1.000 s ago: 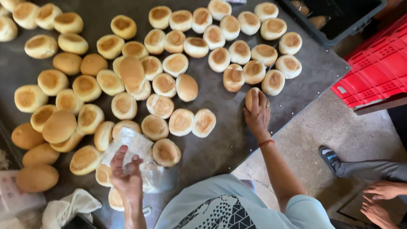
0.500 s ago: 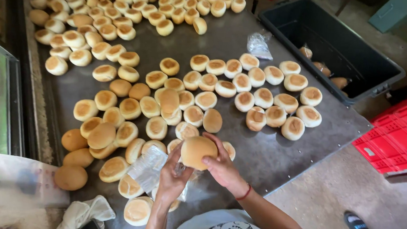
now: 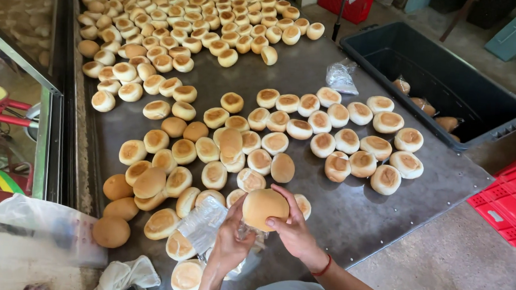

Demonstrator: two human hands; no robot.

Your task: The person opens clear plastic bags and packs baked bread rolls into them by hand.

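Holding a round golden bun (image 3: pixel 264 208) between them, both hands meet low over the near edge of the counter (image 3: pixel 354 215). The right hand (image 3: pixel 293 228) has its grip wrapped around the bun's right and lower side, fingers curled over the front, thumb under. The left hand (image 3: pixel 229 243) presses its fingertips against the bun's left side and, at the same time, keeps hold of a clear plastic bag (image 3: pixel 204 221) that hangs crumpled beneath its palm. A red band (image 3: pixel 323 266) sits on the right wrist.

The bun is lifted just above the counter, right over the nearest row of buns. Just beside the hands, more buns (image 3: pixel 215 173) lie loosely on the dark metal, some pale side up, some brown. To the right, a tidy cluster of buns (image 3: pixel 358 138) stands apart from the rest. Farther back, a big crowd of smaller buns (image 3: pixel 176 17) fills the far end of the counter. A second clear bag (image 3: pixel 341 77) lies between that crowd and the cluster.

Off the counter's right edge a dark plastic tub (image 3: pixel 438 72) holds a few bagged buns along its bottom. A red crate (image 3: pixel 511 193) sits lower on the floor near it. At the near left corner a white cloth (image 3: pixel 127 276) lies bunched, with a glass case (image 3: pixel 21 62) running along the left side.
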